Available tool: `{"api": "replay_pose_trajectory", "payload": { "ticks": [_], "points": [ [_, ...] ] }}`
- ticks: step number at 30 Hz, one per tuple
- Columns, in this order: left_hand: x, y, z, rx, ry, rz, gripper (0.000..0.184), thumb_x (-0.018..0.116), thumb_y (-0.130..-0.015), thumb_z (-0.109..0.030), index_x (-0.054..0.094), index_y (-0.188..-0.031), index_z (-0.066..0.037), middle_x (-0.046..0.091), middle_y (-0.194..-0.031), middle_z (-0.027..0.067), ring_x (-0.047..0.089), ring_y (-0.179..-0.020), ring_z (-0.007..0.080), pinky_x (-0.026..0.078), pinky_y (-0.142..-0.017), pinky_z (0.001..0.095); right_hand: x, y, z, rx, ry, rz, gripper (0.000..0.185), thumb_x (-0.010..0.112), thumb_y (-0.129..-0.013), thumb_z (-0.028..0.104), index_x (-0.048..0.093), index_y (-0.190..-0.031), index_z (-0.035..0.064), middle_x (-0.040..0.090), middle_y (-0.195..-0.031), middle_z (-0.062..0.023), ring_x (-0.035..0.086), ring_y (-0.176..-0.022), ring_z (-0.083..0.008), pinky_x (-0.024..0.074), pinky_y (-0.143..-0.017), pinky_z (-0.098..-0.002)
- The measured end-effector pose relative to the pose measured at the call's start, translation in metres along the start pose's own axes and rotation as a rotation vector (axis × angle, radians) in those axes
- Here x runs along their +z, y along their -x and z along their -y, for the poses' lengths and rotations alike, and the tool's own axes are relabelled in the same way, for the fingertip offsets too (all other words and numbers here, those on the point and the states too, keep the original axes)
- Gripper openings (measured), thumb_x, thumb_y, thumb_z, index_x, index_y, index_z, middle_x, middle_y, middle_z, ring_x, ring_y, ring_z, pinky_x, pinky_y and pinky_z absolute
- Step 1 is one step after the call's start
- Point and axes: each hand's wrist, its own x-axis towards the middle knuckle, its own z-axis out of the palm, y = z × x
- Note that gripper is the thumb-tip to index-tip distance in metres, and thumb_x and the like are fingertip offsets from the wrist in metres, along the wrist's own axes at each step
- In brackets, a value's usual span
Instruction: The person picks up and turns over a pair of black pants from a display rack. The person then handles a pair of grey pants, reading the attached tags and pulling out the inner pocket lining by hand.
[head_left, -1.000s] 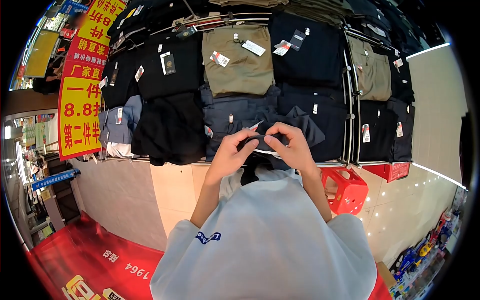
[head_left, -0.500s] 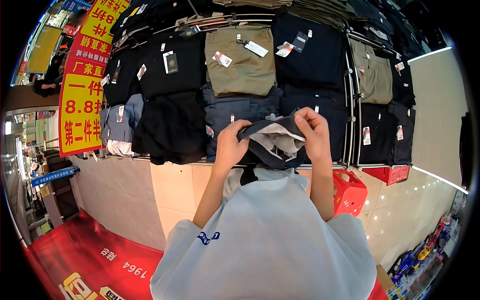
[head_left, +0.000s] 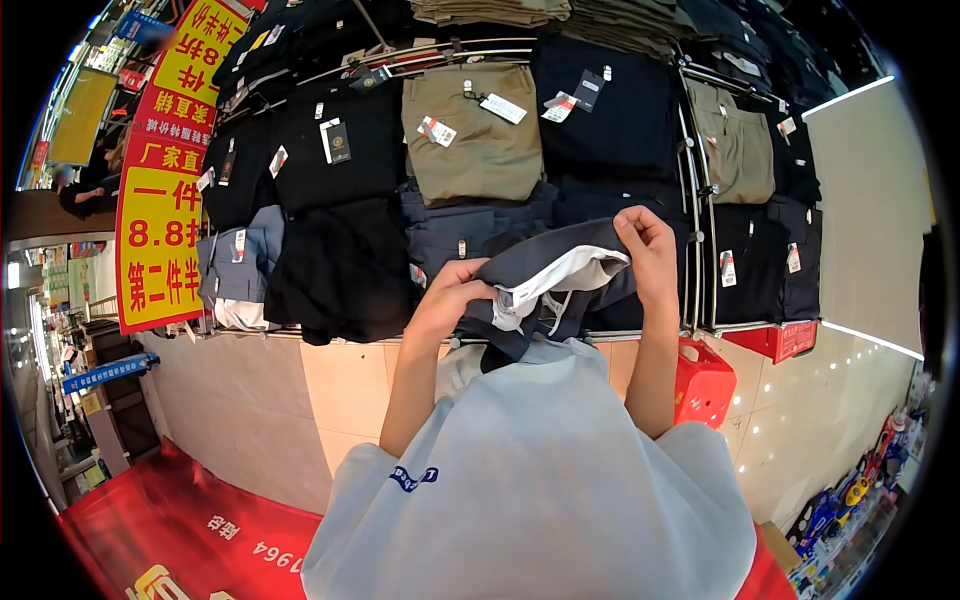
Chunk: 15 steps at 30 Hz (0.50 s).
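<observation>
both hands have a pinch going: left hand (head_left: 445, 297) has thumb and fingers closed on one end of a waistband, right hand (head_left: 650, 248) is pinching the other end, a bit higher in the view. what they've got is a pair of dark grey trousers (head_left: 545, 246), held up in the air with the waist stretched between the hands and the white lining showing. that's in front of the metal display rack (head_left: 697, 238), right of the middle of its front edge, and the lower part hangs close to the person's pale blue t-shirt (head_left: 540, 470).

just behind, on the rack, there's folded slate trousers (head_left: 432, 222), then folded khaki trousers (head_left: 475, 165) with tags on. folded navy trousers (head_left: 610, 140) sit right of the khaki, folded black trousers (head_left: 375, 145) left of it. rumpled black fabric (head_left: 335, 280) is at the front edge, blue-grey trousers (head_left: 240, 270) at the front left corner. red plastic stool (head_left: 705, 385) on the floor below the front edge.
</observation>
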Motion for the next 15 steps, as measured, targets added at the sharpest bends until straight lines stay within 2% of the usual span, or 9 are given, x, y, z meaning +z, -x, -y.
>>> {"api": "replay_pose_trajectory", "payload": {
  "ticks": [6,7,10,15],
  "points": [
    [-0.009,0.001,0.014,0.000,0.105,-0.002,0.028,0.057,-0.082,0.002,0.070,-0.106,0.004,0.073,-0.097,0.0063,0.067,-0.088,0.0120,0.051,-0.082,0.0242,-0.004,0.002,-0.016,-0.010,0.240,0.164,0.013,0.065,-0.097,0.010,0.065,-0.089,0.0004,0.058,-0.073,0.0038,0.046,-0.066,-0.0023,0.0364,-0.060,-0.0207],
    [-0.011,0.001,0.016,-0.008,0.132,-0.006,0.027,0.057,-0.082,0.002,0.070,-0.105,0.003,0.073,-0.097,0.0063,0.067,-0.087,0.0123,0.051,-0.082,0.0244,-0.005,0.001,-0.019,-0.028,0.272,0.185,0.012,0.065,-0.096,0.009,0.064,-0.090,-0.0010,0.060,-0.073,0.0006,0.049,-0.066,-0.0045,0.0386,-0.061,-0.0219],
    [-0.009,-0.001,0.021,-0.014,0.180,-0.066,0.028,0.057,-0.082,0.002,0.069,-0.106,0.003,0.072,-0.097,0.0063,0.068,-0.085,0.0129,0.052,-0.081,0.0247,-0.004,0.001,-0.023,-0.040,0.368,0.202,0.013,0.065,-0.096,0.009,0.064,-0.092,-0.0026,0.062,-0.074,-0.0020,0.052,-0.068,-0.0078,0.0418,-0.063,-0.0237],
    [-0.005,-0.003,0.027,0.005,0.238,-0.107,0.029,0.055,-0.083,0.002,0.068,-0.108,0.004,0.072,-0.100,0.0076,0.068,-0.088,0.0138,0.053,-0.082,0.0256,0.008,0.008,-0.020,-0.097,0.369,0.206,0.014,0.067,-0.095,0.009,0.065,-0.099,-0.0038,0.066,-0.082,-0.0061,0.061,-0.078,-0.0109,0.0480,-0.074,-0.0245]
  ]
}}
